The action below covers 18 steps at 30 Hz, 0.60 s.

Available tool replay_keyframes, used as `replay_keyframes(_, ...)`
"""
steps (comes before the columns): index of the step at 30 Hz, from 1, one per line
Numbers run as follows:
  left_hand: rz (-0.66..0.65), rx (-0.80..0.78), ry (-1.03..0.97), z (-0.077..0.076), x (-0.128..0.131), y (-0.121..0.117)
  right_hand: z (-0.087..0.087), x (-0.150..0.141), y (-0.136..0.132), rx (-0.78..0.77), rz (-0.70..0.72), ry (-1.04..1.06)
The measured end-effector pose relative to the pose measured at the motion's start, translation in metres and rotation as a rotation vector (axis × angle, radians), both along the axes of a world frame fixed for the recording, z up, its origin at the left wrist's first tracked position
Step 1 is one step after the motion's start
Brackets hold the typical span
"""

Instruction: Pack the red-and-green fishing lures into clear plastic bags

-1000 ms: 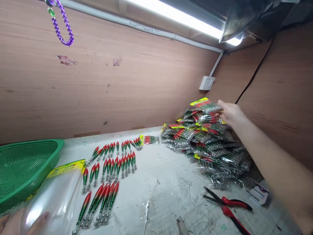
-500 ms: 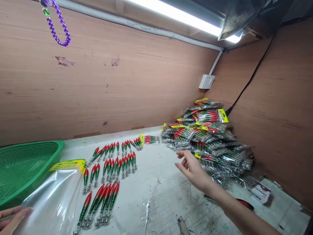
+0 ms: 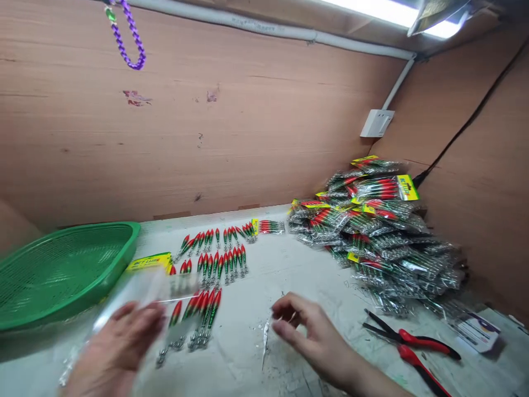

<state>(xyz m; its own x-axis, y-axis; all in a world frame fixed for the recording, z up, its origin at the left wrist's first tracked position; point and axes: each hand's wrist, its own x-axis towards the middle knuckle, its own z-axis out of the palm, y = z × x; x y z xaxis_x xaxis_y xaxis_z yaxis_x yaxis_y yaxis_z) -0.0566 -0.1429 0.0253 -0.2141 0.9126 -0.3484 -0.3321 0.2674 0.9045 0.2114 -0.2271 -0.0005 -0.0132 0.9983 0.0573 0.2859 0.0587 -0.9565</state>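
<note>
The left hand, blurred, had its fingers closed on a clear plastic bag, which reached out to the right over some of the lures. The right hand was raised near the middle of the table, fingers loosely curled, the thumb apart from them, with nothing visible in its grasp. Between and beyond the hands, the red-and-green lures lay in uneven rows, red ends mostly pointing away and metal hooks toward the person. Beside them on the left showed a yellow header on clear plastic, next to a green basket. At the far end of the back row lay one filled packet, flat, its yellow end toward the loose lures. Well to the right, many more packets were heaped in a pile near the corner of the walls. In front of the pile, pliers with red-and-black handles lay spread open, near a small white-and-purple box. Higher up hung a purple cord loop, opposite a white socket box.
</note>
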Motion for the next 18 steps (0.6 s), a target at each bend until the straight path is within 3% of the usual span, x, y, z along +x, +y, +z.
replay_keyframes(3,-0.194,-0.009,-0.148,-0.020,0.046,-0.037,-0.002,-0.040,0.005,-0.217,0.145,0.482)
replay_keyframes(5,-0.323,-0.030,-0.213,-0.032,0.064,-0.054,-0.005,-0.054,0.008,-0.247,0.177,0.533)
replay_keyframes(7,-0.379,-0.070,-0.258,-0.038,0.067,-0.058,-0.009,-0.054,0.014,-0.226,0.278,0.392)
replay_keyframes(9,-0.328,-0.119,-0.270,-0.036,0.059,-0.050,-0.012,-0.044,0.029,-0.134,0.363,0.123)
replay_keyframes(11,-0.208,-0.146,-0.264,-0.030,0.048,-0.035,-0.015,-0.028,0.052,0.011,0.299,-0.126)
replay_keyframes(14,-0.063,-0.132,-0.271,-0.019,0.039,-0.015,-0.024,-0.008,0.094,0.120,0.117,-0.303)
replay_keyframes(18,-0.039,-0.116,-0.281,-0.010,0.042,-0.003,-0.039,-0.004,0.133,0.190,0.068,-0.476)
